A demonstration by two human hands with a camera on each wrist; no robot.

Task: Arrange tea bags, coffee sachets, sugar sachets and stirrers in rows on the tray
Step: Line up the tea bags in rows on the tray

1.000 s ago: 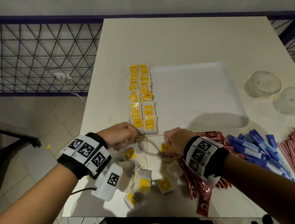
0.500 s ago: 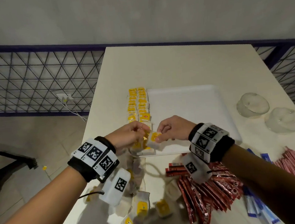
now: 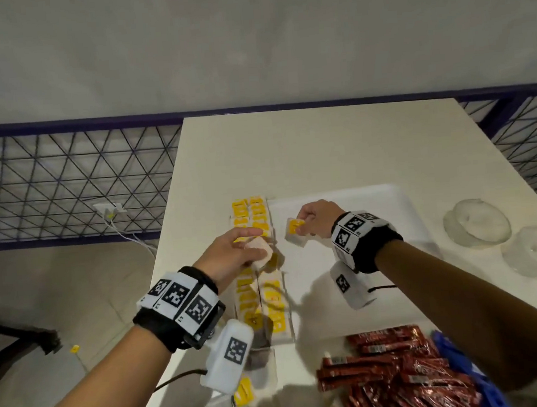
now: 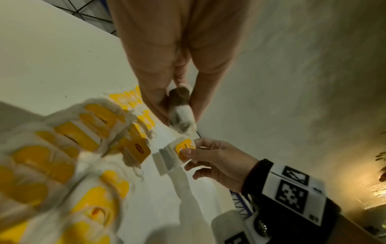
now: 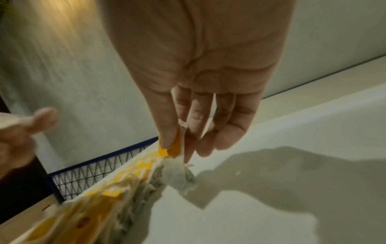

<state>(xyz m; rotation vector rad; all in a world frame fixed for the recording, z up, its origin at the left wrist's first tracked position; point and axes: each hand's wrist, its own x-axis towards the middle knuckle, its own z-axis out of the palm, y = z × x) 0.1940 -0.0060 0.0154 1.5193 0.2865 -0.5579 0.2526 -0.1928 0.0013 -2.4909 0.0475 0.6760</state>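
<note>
Yellow-tagged tea bag [image 3: 296, 230] pinched in right hand [image 3: 318, 218] over white tray [image 3: 356, 196]. Plain tea bag [image 3: 258, 252] pinched in left hand [image 3: 232, 256] above yellow tea-bag rows [image 3: 252, 214]. Tag and red sachet [image 3: 399, 376] lettering too blurred to read.

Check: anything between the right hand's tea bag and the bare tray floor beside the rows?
Nothing visible. The right hand pinches its tea bag over bare tray, right of the tea bag rows. The left hand stays over the rows.
</note>
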